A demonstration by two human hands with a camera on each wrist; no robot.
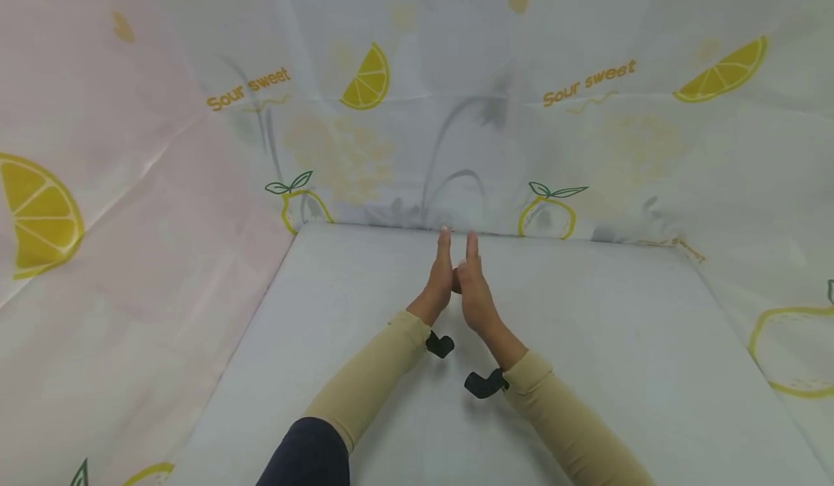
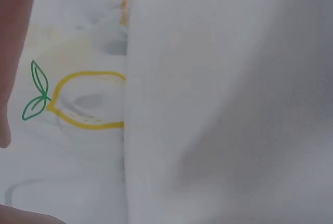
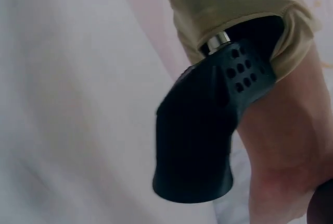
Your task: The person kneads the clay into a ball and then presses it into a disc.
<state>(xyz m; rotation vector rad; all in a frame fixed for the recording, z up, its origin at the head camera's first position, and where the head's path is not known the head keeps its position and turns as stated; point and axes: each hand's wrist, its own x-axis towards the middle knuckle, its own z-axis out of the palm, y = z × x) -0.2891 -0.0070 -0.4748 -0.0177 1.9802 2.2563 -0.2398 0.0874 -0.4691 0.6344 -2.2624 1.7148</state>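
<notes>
A small brown rounded object sits between the two palms, mostly hidden by them; its exact kind does not show. My left hand touches it from the left, fingers straight and pointing away from me. From the other side my right hand presses on it, its fingers straight too. The fingertips of the two hands stand slightly apart. In the right wrist view, part of the dark rounded object shows at the lower right corner, beside a bare wrist. Only blurred parts of a hand enter the left wrist view.
Below the hands lies a white tabletop. A lemon-printed cloth hangs behind and at both sides. Black wrist camera mounts jut inward from both sleeves; the left one looms large in the right wrist view.
</notes>
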